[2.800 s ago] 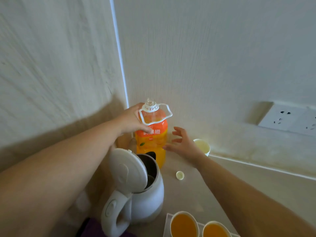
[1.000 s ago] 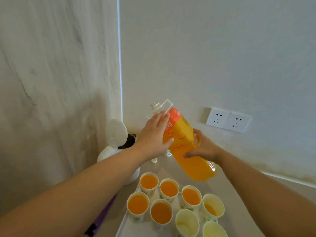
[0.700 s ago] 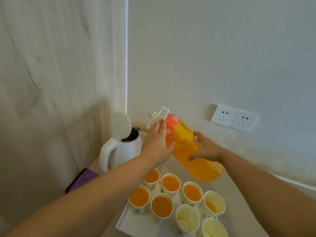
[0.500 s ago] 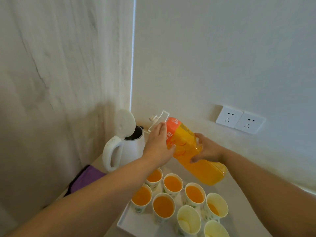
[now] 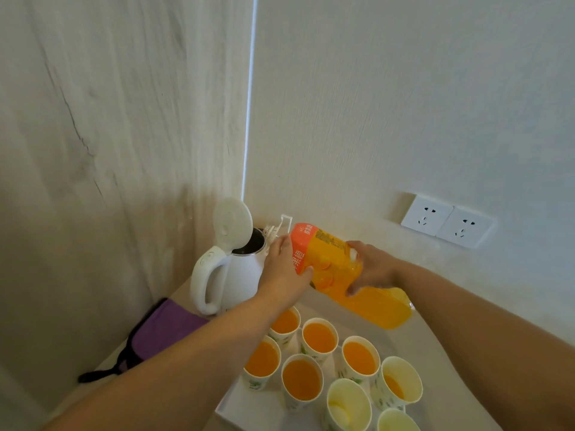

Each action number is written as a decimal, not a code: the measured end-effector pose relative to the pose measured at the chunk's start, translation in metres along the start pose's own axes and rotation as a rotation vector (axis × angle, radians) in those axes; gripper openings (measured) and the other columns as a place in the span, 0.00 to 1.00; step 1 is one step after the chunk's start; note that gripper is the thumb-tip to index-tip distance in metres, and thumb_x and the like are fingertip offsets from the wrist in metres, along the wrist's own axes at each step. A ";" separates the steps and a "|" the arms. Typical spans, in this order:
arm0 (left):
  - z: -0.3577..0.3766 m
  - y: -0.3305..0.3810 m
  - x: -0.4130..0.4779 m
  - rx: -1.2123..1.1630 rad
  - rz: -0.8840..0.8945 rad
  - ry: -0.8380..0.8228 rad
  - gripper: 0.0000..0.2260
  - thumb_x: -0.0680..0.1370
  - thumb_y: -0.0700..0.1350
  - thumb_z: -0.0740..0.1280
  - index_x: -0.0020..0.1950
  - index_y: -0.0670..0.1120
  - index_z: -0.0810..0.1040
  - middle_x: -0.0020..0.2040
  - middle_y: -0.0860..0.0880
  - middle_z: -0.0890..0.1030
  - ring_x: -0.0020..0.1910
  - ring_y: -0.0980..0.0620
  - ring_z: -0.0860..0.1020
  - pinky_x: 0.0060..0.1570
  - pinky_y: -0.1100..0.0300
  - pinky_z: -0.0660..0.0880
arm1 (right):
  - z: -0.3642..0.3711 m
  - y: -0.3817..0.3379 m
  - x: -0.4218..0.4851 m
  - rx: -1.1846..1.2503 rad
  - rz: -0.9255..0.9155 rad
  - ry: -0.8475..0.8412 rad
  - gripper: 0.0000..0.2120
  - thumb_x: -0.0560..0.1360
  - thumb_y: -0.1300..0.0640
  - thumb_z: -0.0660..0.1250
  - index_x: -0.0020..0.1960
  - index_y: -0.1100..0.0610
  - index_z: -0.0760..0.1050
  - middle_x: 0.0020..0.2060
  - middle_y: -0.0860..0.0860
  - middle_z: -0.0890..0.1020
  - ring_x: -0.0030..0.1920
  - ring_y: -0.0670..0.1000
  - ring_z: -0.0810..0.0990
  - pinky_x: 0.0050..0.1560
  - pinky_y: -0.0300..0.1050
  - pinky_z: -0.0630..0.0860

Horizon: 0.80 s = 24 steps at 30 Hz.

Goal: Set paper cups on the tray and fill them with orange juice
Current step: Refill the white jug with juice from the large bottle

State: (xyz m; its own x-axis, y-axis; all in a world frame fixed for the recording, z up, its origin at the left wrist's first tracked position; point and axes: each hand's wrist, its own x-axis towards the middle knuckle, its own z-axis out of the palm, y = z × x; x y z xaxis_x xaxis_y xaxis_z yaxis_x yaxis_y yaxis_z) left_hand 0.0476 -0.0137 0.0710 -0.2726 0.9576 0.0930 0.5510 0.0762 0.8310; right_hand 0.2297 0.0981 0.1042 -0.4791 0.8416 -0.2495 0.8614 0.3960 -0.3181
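A large orange juice bottle (image 5: 334,261) is held tilted in the air, neck up-left, above the white tray (image 5: 239,409). My left hand (image 5: 284,272) grips its upper part by the orange label; my right hand (image 5: 371,267) grips its middle from the right. On the tray stand several paper cups. Several are full of juice, such as one cup (image 5: 301,381). One cup (image 5: 399,382) holds only a little juice. Two cups (image 5: 348,402) look empty.
A white electric kettle (image 5: 230,269) with its lid raised stands in the corner, left of the bottle. A purple cloth (image 5: 161,331) lies left of the tray. Two wall sockets (image 5: 448,225) sit on the back wall. Walls close in at left and behind.
The bottle was lifted from the corner by the wall and carried, tilted, over the tray. In the last half second it dropped slightly and leaned flatter.
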 end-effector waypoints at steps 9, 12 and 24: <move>-0.003 -0.007 0.002 -0.018 -0.051 0.007 0.35 0.78 0.50 0.65 0.79 0.49 0.48 0.76 0.48 0.55 0.72 0.47 0.63 0.66 0.53 0.67 | -0.003 -0.013 0.001 -0.073 0.011 -0.018 0.55 0.57 0.47 0.81 0.75 0.46 0.53 0.66 0.54 0.69 0.65 0.58 0.69 0.65 0.55 0.70; -0.004 -0.009 0.002 -0.019 -0.058 0.005 0.35 0.78 0.50 0.66 0.79 0.49 0.49 0.76 0.48 0.56 0.72 0.47 0.63 0.67 0.52 0.67 | -0.005 -0.017 0.000 -0.105 0.019 -0.026 0.55 0.57 0.45 0.81 0.75 0.46 0.52 0.66 0.55 0.70 0.65 0.58 0.70 0.65 0.55 0.70; -0.004 -0.005 -0.001 0.000 -0.078 0.014 0.34 0.80 0.50 0.64 0.79 0.48 0.47 0.77 0.48 0.52 0.75 0.46 0.59 0.69 0.53 0.64 | -0.023 -0.031 -0.008 -0.263 0.031 -0.054 0.54 0.61 0.45 0.79 0.76 0.47 0.50 0.66 0.56 0.68 0.65 0.59 0.70 0.63 0.52 0.70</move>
State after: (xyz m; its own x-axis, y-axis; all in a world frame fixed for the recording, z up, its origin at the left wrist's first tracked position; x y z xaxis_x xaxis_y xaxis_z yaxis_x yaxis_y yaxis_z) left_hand 0.0421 -0.0166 0.0693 -0.3260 0.9447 0.0359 0.5278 0.1503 0.8360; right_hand 0.2111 0.0873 0.1367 -0.4545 0.8364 -0.3065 0.8864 0.4585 -0.0631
